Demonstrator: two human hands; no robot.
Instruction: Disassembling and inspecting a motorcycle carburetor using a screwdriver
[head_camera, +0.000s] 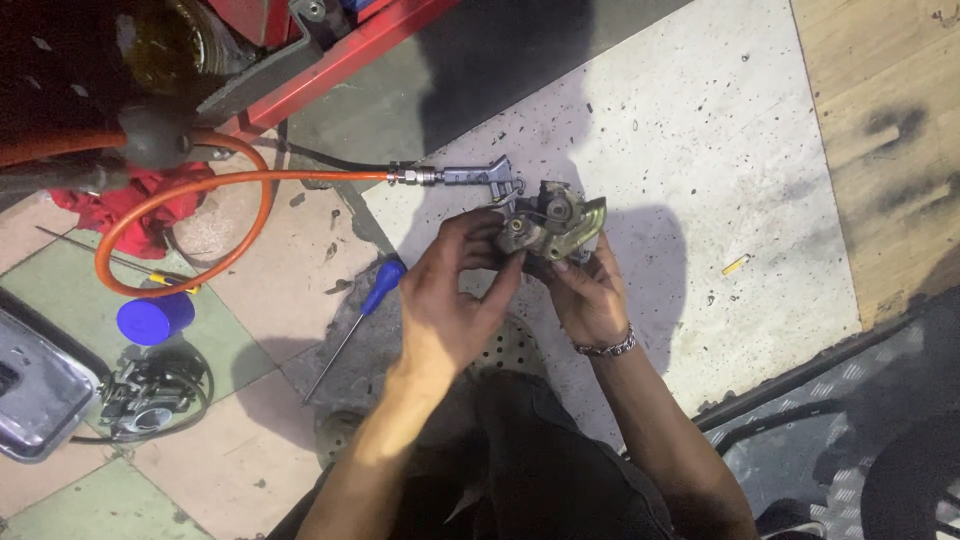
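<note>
1. Blue plastic cap (155, 317), round and smooth, stands on the tiled floor (250, 460) at the left.
2. Orange rubber hose (190, 190) curls in a loop to a metal air gun (480, 180).
3. Blue-handled screwdriver (360, 325) lies near the left hand (445, 300).
4. Both the left hand and the right hand (590, 295) grip a rough, dirty cast-metal part (550, 220) above the grey concrete.

Bright in the middle, dark at the corners

Light falls from above onto the pale floor (700, 150), so it looks bright and clear. A big soft shadow (650, 270) lies beside the hands. The top left corner and bottom right corner are very dark. The picture is a little grainy, and far things look soft.
</note>
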